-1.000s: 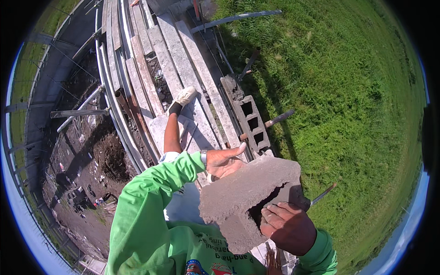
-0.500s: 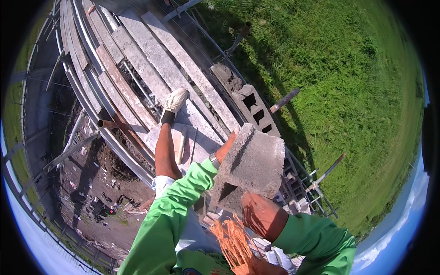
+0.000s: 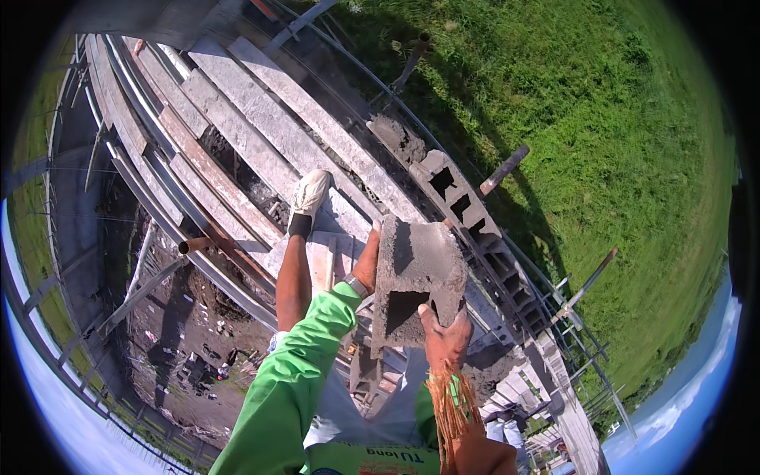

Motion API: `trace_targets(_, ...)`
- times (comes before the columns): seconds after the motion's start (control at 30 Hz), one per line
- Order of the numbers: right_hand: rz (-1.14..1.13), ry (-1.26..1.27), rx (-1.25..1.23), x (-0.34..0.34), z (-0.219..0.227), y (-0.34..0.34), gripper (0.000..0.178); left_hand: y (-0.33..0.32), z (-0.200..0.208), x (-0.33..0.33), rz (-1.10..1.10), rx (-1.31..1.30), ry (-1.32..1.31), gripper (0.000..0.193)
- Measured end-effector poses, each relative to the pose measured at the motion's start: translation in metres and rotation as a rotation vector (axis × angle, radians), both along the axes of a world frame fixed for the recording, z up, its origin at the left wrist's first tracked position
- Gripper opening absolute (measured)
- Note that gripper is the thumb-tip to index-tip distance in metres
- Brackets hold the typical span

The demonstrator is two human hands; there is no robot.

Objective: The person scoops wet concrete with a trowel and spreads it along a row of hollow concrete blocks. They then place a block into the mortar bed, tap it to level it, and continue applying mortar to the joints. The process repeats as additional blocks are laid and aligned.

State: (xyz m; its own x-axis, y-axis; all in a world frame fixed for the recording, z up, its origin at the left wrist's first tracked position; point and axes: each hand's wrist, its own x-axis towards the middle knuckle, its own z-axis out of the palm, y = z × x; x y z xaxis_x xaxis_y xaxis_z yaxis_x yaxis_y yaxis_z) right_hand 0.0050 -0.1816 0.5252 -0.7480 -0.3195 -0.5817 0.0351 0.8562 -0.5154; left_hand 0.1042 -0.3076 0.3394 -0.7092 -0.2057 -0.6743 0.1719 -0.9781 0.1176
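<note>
A grey hollow concrete block point(image 3: 419, 252) is held tilted in front of my body, with one dark hollow facing me. My left hand point(image 3: 367, 260), with a watch-like band at its wrist, is closed against the block's left side. My right hand point(image 3: 448, 339) grips the lower right part, its thumb at the edge of the hollow. Orange-brown fibrous strands point(image 3: 453, 408) hang beside my right wrist. Just beyond the held block runs a row of laid hollow blocks point(image 3: 453, 188), their dark cores showing from above.
Long weathered planks point(image 3: 261, 119) form the walkway, with gaps between them; my foot in a pale shoe point(image 3: 311, 192) stands on them. Scaffold pipes point(image 3: 505, 169) jut out past the block row. Grass point(image 3: 617, 158) spreads below on the right, littered dirt ground point(image 3: 206, 348) below on the left.
The block has turned and shifted slightly left, so its hollow faces me more. My right hand has moved round to its lower edge, and my right forearm has drawn in.
</note>
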Motion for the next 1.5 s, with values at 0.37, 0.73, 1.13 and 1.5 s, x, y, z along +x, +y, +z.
trace_targets(0.37,0.427,0.002,-0.120,-0.171,-0.071,-0.124,0.049,-0.082,-0.005,-0.076,0.239,-0.209,-0.163,0.086)
trace_targets(0.73,0.682,0.058,-0.262,-0.286,-0.198,-0.280,0.045,-0.204,-0.147,-0.169,0.409,-0.420,-0.051,0.077)
trace_targets(1.13,0.805,0.143,-0.167,-0.275,-0.363,-0.298,0.038,-0.192,-0.287,-0.201,0.594,-0.187,-0.280,0.083)
trace_targets(1.5,0.793,0.023,-0.201,-0.266,-0.470,-0.297,0.037,-0.167,-0.289,-0.203,0.417,-0.437,-0.752,0.124)
